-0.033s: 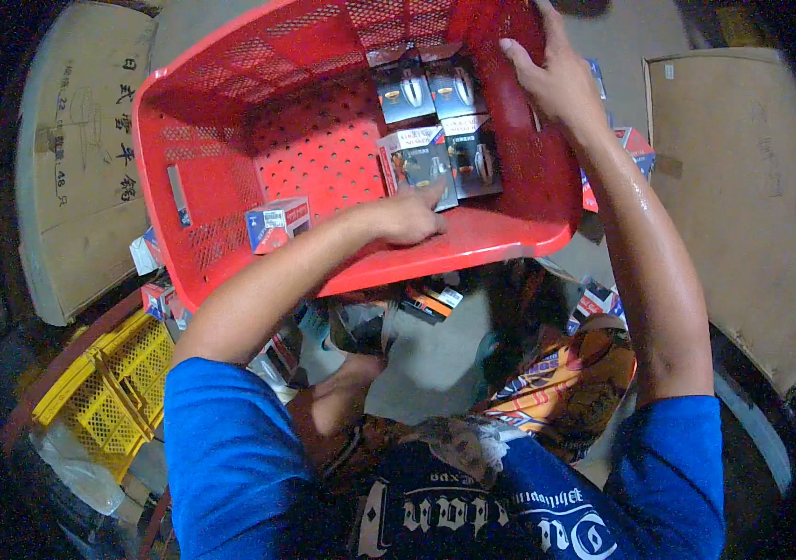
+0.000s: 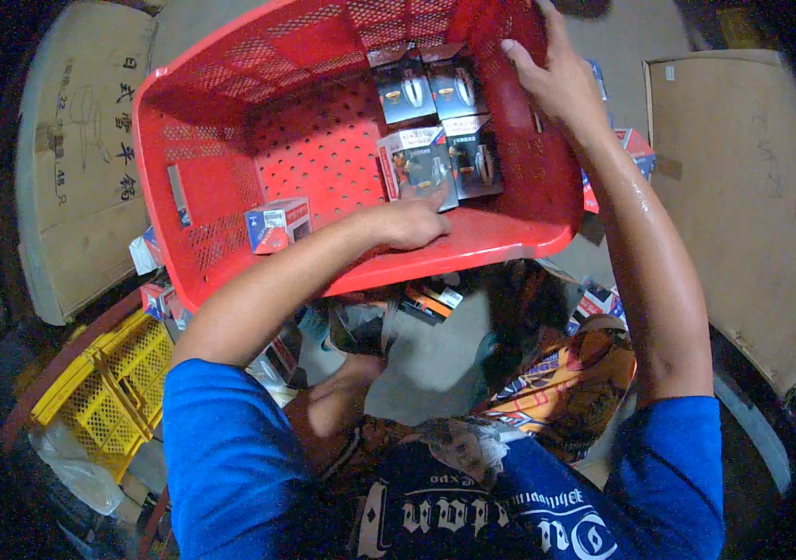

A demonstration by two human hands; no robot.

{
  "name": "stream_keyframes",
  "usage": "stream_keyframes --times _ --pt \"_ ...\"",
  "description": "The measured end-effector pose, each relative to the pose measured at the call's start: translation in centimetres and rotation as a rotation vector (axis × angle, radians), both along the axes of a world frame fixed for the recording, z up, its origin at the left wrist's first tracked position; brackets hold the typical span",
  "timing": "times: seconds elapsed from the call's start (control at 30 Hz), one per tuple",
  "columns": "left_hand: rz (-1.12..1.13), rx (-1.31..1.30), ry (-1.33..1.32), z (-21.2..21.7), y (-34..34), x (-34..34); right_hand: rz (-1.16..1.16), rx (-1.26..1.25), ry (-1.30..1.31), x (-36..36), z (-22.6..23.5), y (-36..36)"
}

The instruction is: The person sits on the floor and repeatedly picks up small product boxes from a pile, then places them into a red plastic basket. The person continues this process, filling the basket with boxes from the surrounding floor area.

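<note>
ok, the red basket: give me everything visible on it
The red basket looks like moulded plastic: rectangular, with perforated floor and lattice side walls under a solid rim. It is tipped, its open side facing the camera. The right hand grips its right wall; the left hand reaches over the near rim onto the small dark boxes grouped at the right of the floor. A lone red, white and blue box sits at the left. More small boxes lie on the floor below it.
</note>
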State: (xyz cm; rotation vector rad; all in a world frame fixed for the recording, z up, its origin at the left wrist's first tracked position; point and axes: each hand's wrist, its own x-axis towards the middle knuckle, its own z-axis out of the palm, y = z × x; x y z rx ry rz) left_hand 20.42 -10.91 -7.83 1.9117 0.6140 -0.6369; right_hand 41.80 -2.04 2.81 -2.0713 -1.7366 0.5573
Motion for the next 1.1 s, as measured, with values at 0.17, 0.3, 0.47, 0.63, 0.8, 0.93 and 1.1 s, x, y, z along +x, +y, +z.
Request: stream_keyframes --times 0.17,0.3,0.47,0.63,0.8,0.93,1.1 --pt "0.199 -0.078 -0.114 0.7 -1.1 0.2 0.038 0.011 0.18 0.0 0.0 0.1" --pt "0.035 0.029 -0.252 0.0 -1.4 -0.3 0.031 0.015 0.102 -0.1 0.2 0.1" --pt "0.239 -0.072 -0.264 0.4 -1.3 2.0 0.029 0.009 0.056 -0.1 0.8 -0.1" --pt "0.362 -0.025 -0.037 -0.2 1.8 0.9 -0.035 -0.107 -0.006 0.1 1.1 -0.3" --pt "0.682 0.172 0.21 -6.5 4.9 -3.6 -0.05 -0.072 -0.035 0.1 0.6 -0.5" --pt "1.051 0.01 0.219 -12.6 4.4 -2.7 -0.051 -0.077 -0.036 0.2 0.4 -0.6" --pt "0.97 0.375 -0.055 -13.1 4.4 -3.1 -0.047 -0.068 -0.007 0.1 0.9 -0.8"
